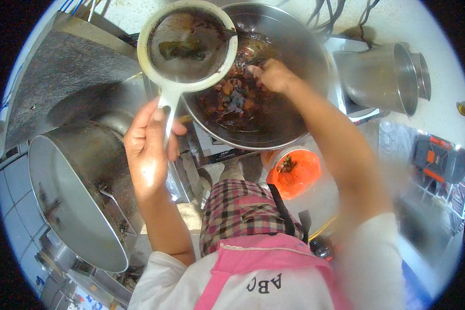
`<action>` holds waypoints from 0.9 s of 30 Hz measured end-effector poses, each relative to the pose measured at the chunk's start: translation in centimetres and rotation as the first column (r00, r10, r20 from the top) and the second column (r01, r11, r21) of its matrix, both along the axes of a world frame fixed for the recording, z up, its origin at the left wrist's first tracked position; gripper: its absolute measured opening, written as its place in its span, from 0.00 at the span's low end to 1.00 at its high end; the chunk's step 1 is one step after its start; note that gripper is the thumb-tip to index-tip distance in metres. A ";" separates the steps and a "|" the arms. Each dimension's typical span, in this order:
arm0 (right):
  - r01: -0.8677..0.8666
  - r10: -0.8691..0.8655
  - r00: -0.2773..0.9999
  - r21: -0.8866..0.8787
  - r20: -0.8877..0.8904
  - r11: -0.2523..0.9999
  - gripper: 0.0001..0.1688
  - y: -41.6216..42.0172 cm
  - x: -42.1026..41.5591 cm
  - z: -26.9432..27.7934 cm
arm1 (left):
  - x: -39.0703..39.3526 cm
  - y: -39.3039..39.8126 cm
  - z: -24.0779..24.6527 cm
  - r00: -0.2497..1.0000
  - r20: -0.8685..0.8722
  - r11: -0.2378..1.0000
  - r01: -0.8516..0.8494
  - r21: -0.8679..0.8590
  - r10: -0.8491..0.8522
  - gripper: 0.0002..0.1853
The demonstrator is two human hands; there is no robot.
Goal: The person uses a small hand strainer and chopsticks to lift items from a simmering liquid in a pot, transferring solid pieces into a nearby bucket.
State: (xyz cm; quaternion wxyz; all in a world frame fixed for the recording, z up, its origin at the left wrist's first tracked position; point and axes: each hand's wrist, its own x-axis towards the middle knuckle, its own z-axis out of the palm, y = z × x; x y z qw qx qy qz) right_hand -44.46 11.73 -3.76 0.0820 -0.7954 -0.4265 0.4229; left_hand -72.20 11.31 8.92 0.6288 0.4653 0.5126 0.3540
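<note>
My left hand (151,139) grips the pale handle of a round fine-mesh strainer (170,87), raised over the left rim of a large metal pot (317,77). A dark wet patch of residue (182,51) clings to the mesh. Inside the pot lies dark brown liquid with reddish-brown chunks (232,93). My right hand (273,75) reaches into the pot from the right, its fingers curled around something dark (258,62). What that is stays unclear, as the fingers cover part of it.
A big metal pot (77,201) lies tipped on its side at the left. Below the main pot stands a bin lined with an orange bag (294,174), some scraps inside. Metal containers (376,77) lie at the right; cables (329,17) hang behind. A black-and-orange case (438,159) sits farther right.
</note>
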 end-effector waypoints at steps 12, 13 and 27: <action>0.248 -0.257 0.854 -0.080 -0.453 0.965 0.24 -1.7 2.3 3.7 | 0.3 -0.1 -0.3 1.000 -0.001 1.000 0.006 0.027 -0.006 0.17; 0.259 -0.259 0.845 -0.066 -0.467 0.964 0.24 -2.0 2.5 3.8 | 0.4 -0.1 -0.2 1.000 -0.006 1.000 0.003 0.024 -0.003 0.17; 0.139 -0.065 0.966 0.291 -0.249 0.947 0.24 -2.7 0.6 11.2 | 0.0 -0.1 -0.3 1.000 -0.006 1.000 0.019 -0.007 -0.019 0.15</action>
